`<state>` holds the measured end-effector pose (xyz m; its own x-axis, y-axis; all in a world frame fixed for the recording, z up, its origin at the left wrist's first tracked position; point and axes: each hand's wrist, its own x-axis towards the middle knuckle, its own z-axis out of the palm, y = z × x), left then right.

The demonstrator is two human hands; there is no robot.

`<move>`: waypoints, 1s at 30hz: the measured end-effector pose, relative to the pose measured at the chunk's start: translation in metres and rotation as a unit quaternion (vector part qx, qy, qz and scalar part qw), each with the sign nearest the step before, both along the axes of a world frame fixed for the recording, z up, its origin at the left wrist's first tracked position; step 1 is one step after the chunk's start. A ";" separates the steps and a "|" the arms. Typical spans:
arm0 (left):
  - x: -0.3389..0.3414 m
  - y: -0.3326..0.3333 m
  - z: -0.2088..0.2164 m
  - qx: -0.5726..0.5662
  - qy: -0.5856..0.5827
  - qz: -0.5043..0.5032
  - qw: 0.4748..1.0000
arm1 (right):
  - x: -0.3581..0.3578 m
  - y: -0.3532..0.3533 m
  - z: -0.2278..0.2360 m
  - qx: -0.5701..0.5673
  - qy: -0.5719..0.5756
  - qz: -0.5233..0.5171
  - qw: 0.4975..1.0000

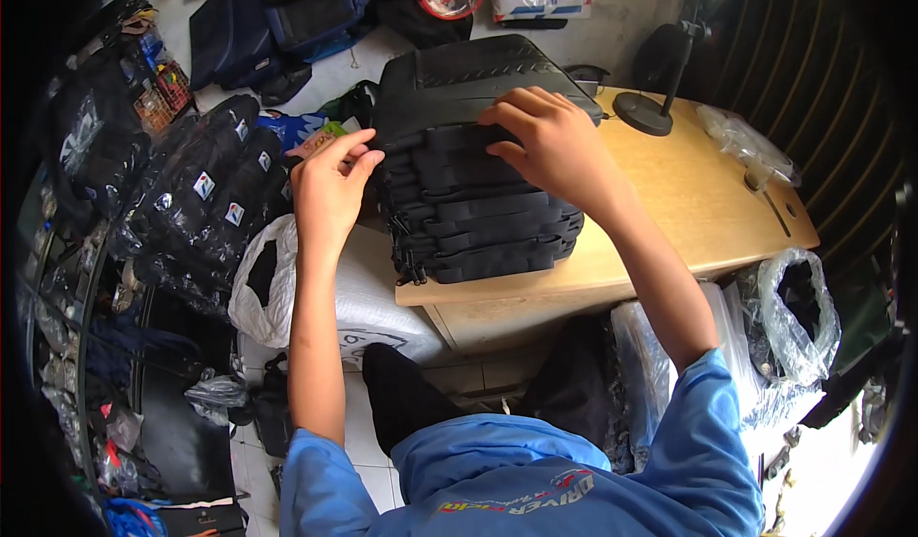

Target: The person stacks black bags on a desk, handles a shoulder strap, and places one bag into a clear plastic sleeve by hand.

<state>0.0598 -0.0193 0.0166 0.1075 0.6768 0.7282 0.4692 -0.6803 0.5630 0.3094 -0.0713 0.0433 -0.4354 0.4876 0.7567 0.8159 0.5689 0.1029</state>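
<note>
A stack of black bags (488,207) with straps and zippers along the near side stands on the wooden table. The topmost black bag (459,83) lies flat and has a textured panel. At the stack's left edge is my left hand (330,188), thumb and forefinger apart, their tips close to the top bag's corner. My right hand (564,145) is over the stack's near upper edge, fingers bent and thumb spread away from them. No fabric shows pinched in either hand; whether the right fingertips touch the bag is hard to make out.
On the wooden table (688,202) stand a black lamp base (643,113) and a clear plastic packet (751,145). Plastic-wrapped black bags (182,197) pile up at left. A white sack (368,284) sits beside the table; clear plastic bags (798,317) lie at right.
</note>
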 end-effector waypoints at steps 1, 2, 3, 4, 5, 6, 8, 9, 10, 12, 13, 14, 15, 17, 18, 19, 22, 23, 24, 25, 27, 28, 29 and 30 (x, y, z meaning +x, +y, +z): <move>-0.001 -0.002 0.003 -0.001 0.031 -0.011 0.999 | 0.002 -0.001 0.000 0.013 -0.001 -0.008 1.000; -0.007 0.006 0.004 0.010 0.038 -0.023 0.999 | 0.007 -0.004 0.001 0.013 0.000 -0.005 1.000; -0.009 0.007 0.006 0.010 0.039 -0.020 0.999 | 0.012 -0.006 0.005 0.018 0.019 -0.011 1.000; -0.011 0.007 0.008 0.023 0.051 -0.025 0.998 | 0.017 -0.009 0.008 0.023 0.038 -0.017 0.999; -0.013 0.006 0.011 0.036 0.063 -0.031 0.997 | 0.022 -0.012 0.011 0.024 0.039 -0.016 0.999; -0.009 0.002 0.014 -0.005 0.076 -0.050 0.996 | 0.030 -0.016 0.013 0.028 0.051 -0.024 0.998; 0.006 -0.009 0.018 0.054 0.120 -0.040 0.990 | 0.044 -0.023 0.014 0.029 0.071 -0.030 0.997; 0.014 -0.014 0.020 0.114 0.165 -0.024 0.979 | 0.047 -0.027 0.014 0.029 0.071 -0.031 0.997; 0.023 -0.017 0.021 0.124 0.154 -0.046 0.979 | 0.051 -0.031 0.013 0.015 0.092 -0.018 0.996; 0.039 -0.023 0.020 0.143 0.152 -0.062 0.976 | 0.059 -0.039 0.010 0.002 0.117 -0.002 0.993; 0.045 -0.025 0.020 0.154 0.156 -0.068 0.973 | 0.063 -0.044 0.009 0.002 0.117 -0.005 0.993; 0.051 -0.029 0.020 0.150 0.161 -0.083 0.972 | 0.067 -0.050 0.007 0.004 0.122 0.004 0.992; 0.057 -0.029 0.017 0.167 0.161 -0.086 0.969 | 0.072 -0.058 0.006 0.008 0.127 0.012 0.992; 0.069 -0.027 0.012 0.221 0.175 -0.075 0.957 | 0.085 -0.074 0.000 -0.017 0.151 0.007 0.988; 0.076 -0.027 0.011 0.271 0.198 -0.074 0.939 | 0.093 -0.079 -0.004 -0.007 0.143 0.004 0.990; 0.085 -0.026 0.009 0.310 0.223 -0.070 0.922 | 0.102 -0.086 -0.008 0.004 0.135 -0.004 0.991; 0.121 -0.036 0.005 0.357 0.196 -0.127 0.904 | 0.131 -0.109 -0.032 -0.003 0.319 -0.031 0.947; 0.133 -0.041 0.005 0.376 0.195 -0.138 0.896 | 0.137 -0.109 -0.049 0.007 0.464 0.021 0.885; 0.150 -0.047 0.005 0.389 0.192 -0.153 0.888 | 0.136 -0.118 -0.053 -0.028 0.580 0.046 0.813; 0.164 -0.054 0.003 0.410 0.208 -0.145 0.876 | 0.131 -0.126 -0.060 -0.063 0.687 0.073 0.721; 0.192 -0.073 -0.001 0.432 0.217 -0.181 0.856 | 0.145 -0.144 -0.069 -0.220 0.765 0.212 0.567; 0.204 -0.082 -0.006 0.426 0.220 -0.193 0.856 | 0.148 -0.144 -0.069 -0.236 0.789 0.200 0.530; 0.215 -0.091 -0.013 0.419 0.224 -0.205 0.856 | 0.152 -0.144 -0.068 -0.253 0.811 0.189 0.492; 0.226 -0.097 -0.021 0.426 0.216 -0.203 0.855 | 0.158 -0.141 -0.075 -0.263 0.823 0.155 0.479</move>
<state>0.2859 -0.1168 -0.0043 0.5905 -0.2370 0.7714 0.1362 -0.9129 -0.3847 0.4672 -0.2119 -0.0321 0.4268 0.9043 0.0073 -0.5869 0.2832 -0.7585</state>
